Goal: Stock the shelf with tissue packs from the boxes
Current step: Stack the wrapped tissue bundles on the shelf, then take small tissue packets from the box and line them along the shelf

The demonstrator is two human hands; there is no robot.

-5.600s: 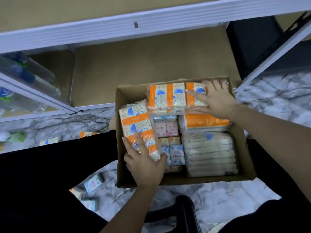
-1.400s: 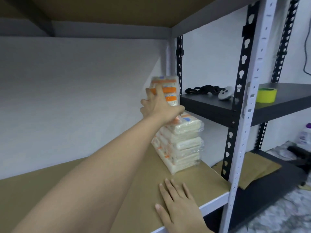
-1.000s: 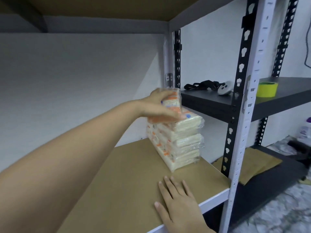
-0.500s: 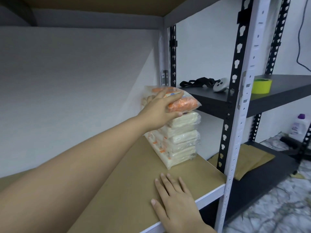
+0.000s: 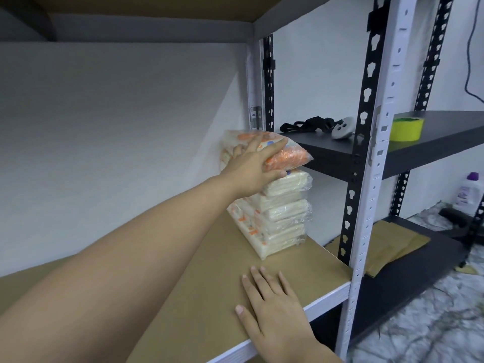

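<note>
Your left hand (image 5: 255,166) grips orange tissue pack (image 5: 285,155) atop stack (image 5: 277,218); right hand (image 5: 275,310) flat, fingers straight, on shelf (image 5: 209,258).

No word, brand name or number can be read anywhere in this view. The tissue pack (image 5: 282,153) on top of the stack (image 5: 277,216), near the right edge of the shelf (image 5: 214,260), carries orange and blue printing, and the wrappers below it show small orange marks along their sides, but all of it is too blurred to make out as letters. The bottle (image 5: 468,192) at the far right has a label with a dark smudge of print that is too small to read.
</note>
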